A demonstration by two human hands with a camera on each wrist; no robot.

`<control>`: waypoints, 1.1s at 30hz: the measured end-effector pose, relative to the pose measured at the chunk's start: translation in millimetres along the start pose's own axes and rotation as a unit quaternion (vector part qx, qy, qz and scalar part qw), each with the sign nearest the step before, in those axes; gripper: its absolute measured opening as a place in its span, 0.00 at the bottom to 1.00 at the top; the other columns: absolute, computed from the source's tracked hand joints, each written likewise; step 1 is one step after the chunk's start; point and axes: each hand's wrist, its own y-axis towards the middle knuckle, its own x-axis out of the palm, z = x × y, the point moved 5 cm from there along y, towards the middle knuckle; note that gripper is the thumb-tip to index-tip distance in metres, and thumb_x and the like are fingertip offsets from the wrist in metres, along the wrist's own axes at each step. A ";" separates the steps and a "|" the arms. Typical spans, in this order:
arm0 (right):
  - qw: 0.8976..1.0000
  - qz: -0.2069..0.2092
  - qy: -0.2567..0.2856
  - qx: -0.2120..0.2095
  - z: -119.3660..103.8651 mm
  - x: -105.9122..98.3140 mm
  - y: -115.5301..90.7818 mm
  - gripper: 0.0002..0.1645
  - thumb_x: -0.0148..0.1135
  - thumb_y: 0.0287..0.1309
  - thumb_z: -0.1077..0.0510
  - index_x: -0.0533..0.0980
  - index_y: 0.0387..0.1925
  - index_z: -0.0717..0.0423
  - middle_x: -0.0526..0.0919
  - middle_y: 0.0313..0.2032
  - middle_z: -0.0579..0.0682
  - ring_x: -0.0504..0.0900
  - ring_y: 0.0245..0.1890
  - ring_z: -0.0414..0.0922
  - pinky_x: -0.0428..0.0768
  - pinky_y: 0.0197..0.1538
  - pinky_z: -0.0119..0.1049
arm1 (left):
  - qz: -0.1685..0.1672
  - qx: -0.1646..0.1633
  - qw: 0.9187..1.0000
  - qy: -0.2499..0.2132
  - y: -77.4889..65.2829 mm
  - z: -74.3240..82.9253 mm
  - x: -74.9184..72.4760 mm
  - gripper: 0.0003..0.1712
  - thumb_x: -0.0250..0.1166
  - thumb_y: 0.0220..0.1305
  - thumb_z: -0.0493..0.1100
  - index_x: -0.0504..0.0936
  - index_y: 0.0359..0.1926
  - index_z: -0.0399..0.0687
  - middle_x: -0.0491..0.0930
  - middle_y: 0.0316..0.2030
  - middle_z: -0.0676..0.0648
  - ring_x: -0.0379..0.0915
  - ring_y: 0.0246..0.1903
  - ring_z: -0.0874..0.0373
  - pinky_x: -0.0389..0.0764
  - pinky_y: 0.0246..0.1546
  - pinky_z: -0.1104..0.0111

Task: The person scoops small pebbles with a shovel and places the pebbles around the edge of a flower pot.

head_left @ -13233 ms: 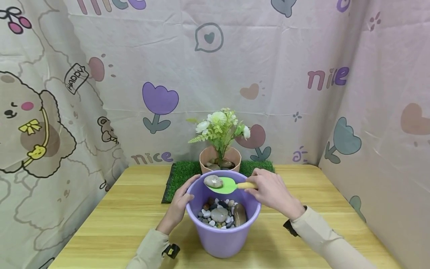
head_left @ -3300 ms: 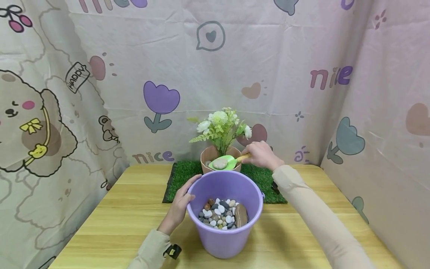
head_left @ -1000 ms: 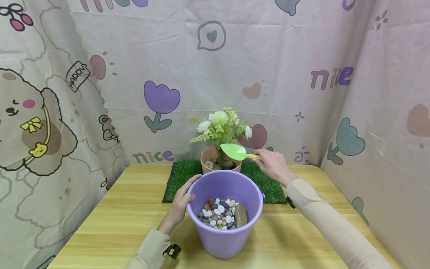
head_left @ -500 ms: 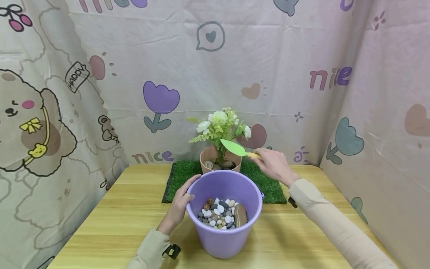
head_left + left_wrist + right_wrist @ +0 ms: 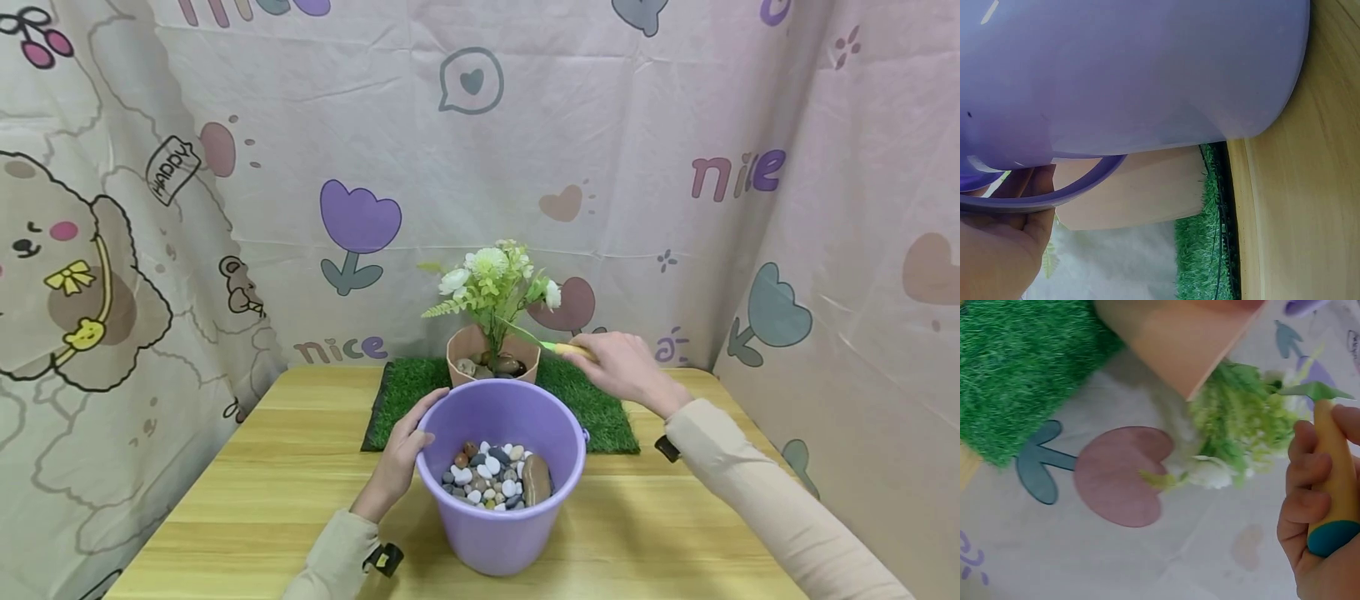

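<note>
My left hand (image 5: pixel 396 462) grips the left rim of a purple bucket (image 5: pixel 498 537). In the left wrist view its fingers curl round the bucket's handle (image 5: pixel 1085 183) near the rim. Small pebbles (image 5: pixel 483 479) and one long brown stone (image 5: pixel 536 481) lie inside the bucket. My right hand (image 5: pixel 626 367) holds a small garden trowel (image 5: pixel 562 347) by its yellow handle, which has a teal end in the right wrist view. The trowel's bare green blade, nearly edge-on, overlaps the flower stems above a peach pot (image 5: pixel 459 348) in the head view. Several stones (image 5: pixel 510 365) lie in the pot.
White flowers and green leaves (image 5: pixel 489 271) rise from the pot, which stands on an artificial grass mat (image 5: pixel 600 412) behind the bucket. The wooden table (image 5: pixel 285 492) reaches to a printed curtain (image 5: pixel 472 167) at the back and sides.
Earlier, the trowel carried a stone over the bucket, then over the pot. The blade is now bare and turned edge-on; my right hand has drawn slightly right. My left hand stays on the rim.
</note>
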 end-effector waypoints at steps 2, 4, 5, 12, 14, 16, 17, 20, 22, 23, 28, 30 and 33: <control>1.000 -0.003 -0.008 -0.011 -5.0 -4.4 -0.4 0.15 0.59 0.64 0.44 0.84 0.41 0.47 0.77 0.20 0.37 0.71 0.19 0.36 0.69 0.24 0.34 | -0.001 -0.002 1.000 0.000 0.1 -0.4 0.2 0.40 0.44 0.55 0.34 0.64 0.72 0.50 0.67 0.68 0.41 0.69 0.62 0.41 0.77 0.54 0.65; 1.000 -0.012 -0.013 -0.023 -10.3 -8.7 -1.3 0.16 0.58 0.65 0.43 0.84 0.41 0.46 0.75 0.18 0.36 0.70 0.19 0.35 0.68 0.24 0.33 | -0.004 -0.005 1.000 0.000 0.2 -0.9 0.6 0.39 0.44 0.55 0.35 0.64 0.72 0.50 0.67 0.68 0.41 0.69 0.62 0.41 0.77 0.54 0.65; 0.999 -0.018 -0.016 -0.029 -13.2 -10.8 -1.8 0.17 0.57 0.65 0.42 0.84 0.41 0.45 0.73 0.17 0.36 0.69 0.18 0.35 0.68 0.24 0.33 | -0.005 -0.005 1.000 0.000 0.2 -1.2 0.7 0.39 0.44 0.56 0.35 0.63 0.72 0.50 0.67 0.68 0.41 0.69 0.62 0.41 0.77 0.54 0.65; 0.989 -0.107 0.037 -0.095 -39.8 -24.7 -7.3 0.15 0.59 0.63 0.40 0.85 0.36 0.41 0.80 0.20 0.32 0.71 0.17 0.28 0.76 0.28 0.31 | -0.005 -0.008 1.000 -0.004 -0.4 -1.5 -0.5 0.39 0.44 0.56 0.34 0.63 0.72 0.52 0.67 0.68 0.41 0.69 0.62 0.40 0.78 0.53 0.66; 0.986 -0.119 0.043 -0.112 -46.3 -27.9 -8.9 0.13 0.61 0.62 0.40 0.85 0.36 0.39 0.82 0.23 0.30 0.73 0.19 0.26 0.77 0.31 0.29 | -0.004 -0.007 1.000 -0.004 -0.4 -1.1 -0.9 0.39 0.44 0.56 0.35 0.64 0.72 0.52 0.67 0.68 0.41 0.69 0.62 0.40 0.78 0.53 0.65; 0.983 -0.133 0.056 -0.113 -51.2 -30.1 -10.6 0.11 0.63 0.60 0.41 0.85 0.35 0.38 0.80 0.23 0.29 0.72 0.19 0.26 0.75 0.29 0.28 | -0.004 -0.005 1.000 -0.003 -0.3 -0.9 -0.8 0.39 0.44 0.56 0.35 0.64 0.72 0.53 0.67 0.68 0.41 0.69 0.62 0.40 0.78 0.53 0.65; 0.982 -0.140 0.062 -0.113 -53.2 -30.6 -11.5 0.09 0.64 0.59 0.42 0.85 0.34 0.38 0.79 0.22 0.29 0.71 0.18 0.27 0.73 0.28 0.27 | -0.005 -0.005 1.000 -0.003 -0.2 -0.8 -0.7 0.39 0.44 0.56 0.35 0.64 0.72 0.53 0.67 0.68 0.41 0.69 0.62 0.40 0.78 0.53 0.65; 0.976 -0.173 0.088 -0.099 -59.0 -28.9 -14.4 0.06 0.68 0.56 0.44 0.85 0.32 0.38 0.76 0.19 0.31 0.68 0.16 0.29 0.70 0.23 0.26 | -0.004 -0.004 1.000 -0.001 -0.2 -1.3 -0.3 0.39 0.44 0.56 0.35 0.64 0.72 0.52 0.67 0.68 0.41 0.69 0.62 0.40 0.78 0.53 0.64; 0.972 -0.196 0.096 -0.091 -63.7 -26.8 -16.7 0.04 0.70 0.54 0.47 0.84 0.32 0.39 0.74 0.17 0.32 0.67 0.15 0.29 0.69 0.22 0.26 | -0.004 -0.005 1.000 0.000 -0.5 -1.7 -0.1 0.39 0.43 0.56 0.35 0.64 0.72 0.52 0.68 0.68 0.41 0.69 0.61 0.40 0.78 0.53 0.64; 0.970 -0.206 0.096 -0.089 -66.3 -25.8 -18.0 0.03 0.70 0.53 0.49 0.84 0.30 0.39 0.73 0.17 0.33 0.66 0.16 0.30 0.68 0.22 0.26 | -0.004 -0.005 1.000 0.001 -0.6 -1.9 0.0 0.39 0.43 0.56 0.34 0.64 0.72 0.52 0.68 0.67 0.41 0.70 0.61 0.40 0.78 0.53 0.63; 0.962 -0.242 0.092 -0.087 -83.2 -24.8 -23.6 0.05 0.72 0.48 0.54 0.82 0.22 0.40 0.74 0.18 0.32 0.69 0.17 0.29 0.71 0.23 0.26 | -0.002 -0.003 1.000 0.002 -0.5 -2.1 0.2 0.39 0.43 0.56 0.34 0.64 0.72 0.52 0.68 0.68 0.41 0.69 0.62 0.40 0.78 0.54 0.63; 0.959 -0.254 0.096 -0.083 -90.9 -25.9 -25.1 0.06 0.72 0.48 0.53 0.83 0.20 0.40 0.76 0.17 0.31 0.70 0.16 0.29 0.72 0.22 0.27 | -0.001 -0.001 1.000 0.002 -0.1 -1.8 0.1 0.39 0.43 0.56 0.34 0.64 0.72 0.52 0.68 0.68 0.42 0.69 0.62 0.41 0.77 0.54 0.63; 0.955 -0.267 0.096 -0.085 -102.9 -27.9 -25.8 0.08 0.72 0.48 0.52 0.84 0.18 0.39 0.77 0.14 0.30 0.72 0.15 0.28 0.74 0.21 0.27 | 0.001 -0.001 1.000 0.002 0.1 -1.3 0.0 0.39 0.43 0.56 0.34 0.64 0.72 0.52 0.67 0.68 0.42 0.69 0.62 0.41 0.77 0.54 0.64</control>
